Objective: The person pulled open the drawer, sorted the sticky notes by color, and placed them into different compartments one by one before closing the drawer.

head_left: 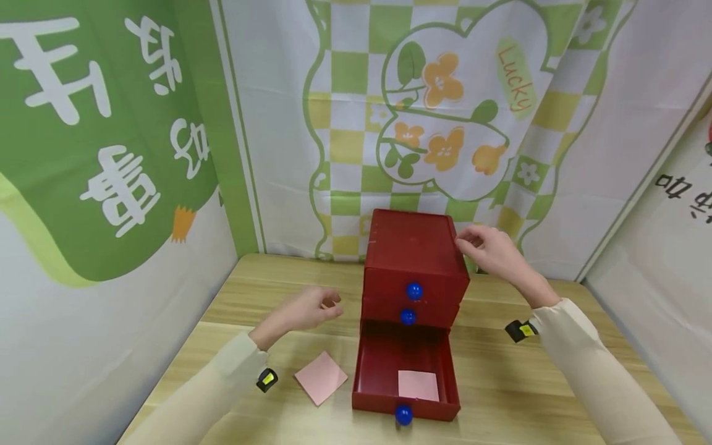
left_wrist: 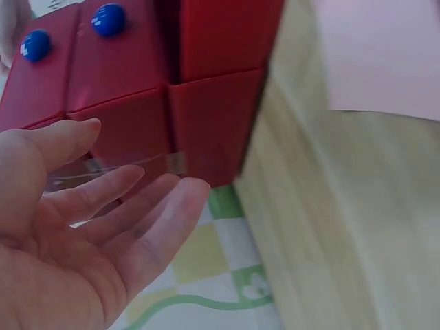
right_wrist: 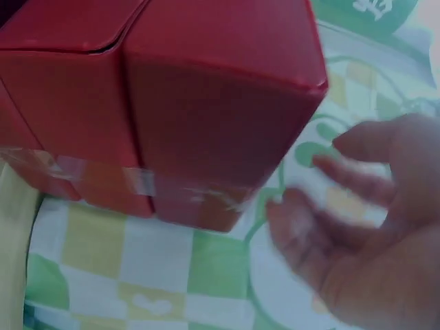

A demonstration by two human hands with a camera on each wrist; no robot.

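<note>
A red drawer box (head_left: pixel 414 244) with blue round knobs stands at the back of the table, its bottom drawer (head_left: pixel 378 371) pulled out. Inside that drawer lies a pink paper square (head_left: pixel 418 385). To the left of the box hovers my left hand (head_left: pixel 306 308), fingers loosely bent and holding nothing; the left wrist view has its palm beside the box's side. My right hand (head_left: pixel 492 252) is at the box's upper right edge. In the right wrist view its relaxed fingers (right_wrist: pixel 299 234) appear apart from the box, with nothing in them.
Left of the open drawer, a pink sticky-note square (head_left: pixel 321 378) lies on the wooden table (head_left: pixel 500 395). Clear tape (right_wrist: pixel 141 180) runs across the box's side. Printed curtains (head_left: pixel 278 154) hang close behind and on both sides.
</note>
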